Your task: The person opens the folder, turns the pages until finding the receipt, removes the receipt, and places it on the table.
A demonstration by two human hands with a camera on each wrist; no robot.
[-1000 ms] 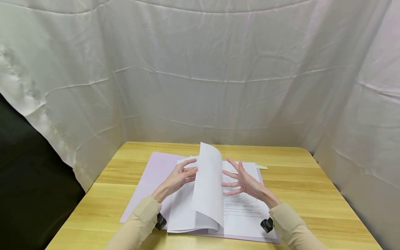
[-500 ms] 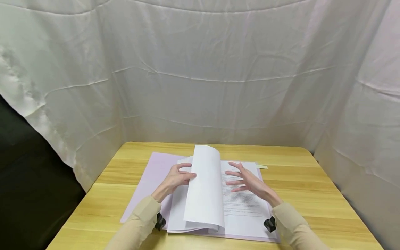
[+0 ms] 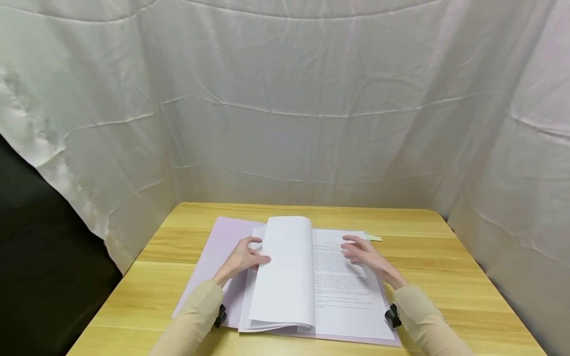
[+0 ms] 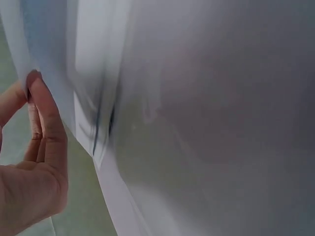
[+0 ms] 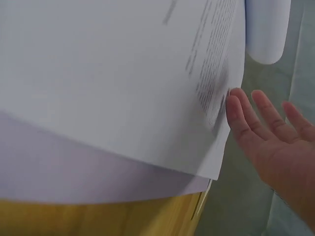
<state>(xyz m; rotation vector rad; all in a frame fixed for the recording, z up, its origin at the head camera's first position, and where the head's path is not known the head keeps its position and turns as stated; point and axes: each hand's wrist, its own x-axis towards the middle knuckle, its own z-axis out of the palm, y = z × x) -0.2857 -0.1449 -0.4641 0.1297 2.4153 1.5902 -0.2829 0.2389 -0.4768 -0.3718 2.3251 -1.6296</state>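
Observation:
A lilac folder (image 3: pixel 222 247) lies spread on the table with white papers in it. My left hand (image 3: pixel 241 258) pinches the left edge of a curled white sheet (image 3: pixel 285 277) between thumb and fingers; the left wrist view shows the pinch (image 4: pixel 44 108) at the paper's edge. This sheet bends over from the middle, its blank side facing up. To the right lies a printed page (image 3: pixel 340 291) with lines of text. Over that page's upper right part hovers my right hand (image 3: pixel 365 256), its fingers loosely bent and holding nothing.
A pale yellow-green tab (image 3: pixel 374 238) sticks out at the folder's upper right. Wooden tabletop (image 3: pixel 445 277) surrounds the folder. Grey-white curtains (image 3: pixel 285 123) hang behind and at both sides, with a black area (image 3: pixel 44 257) at the left. Each wrist carries a small black camera (image 3: pixel 393 316).
The curled sheet has come down toward the left, and my left hand has taken hold of its edge. My right hand has drawn back to the right, its spread fingers now closer together.

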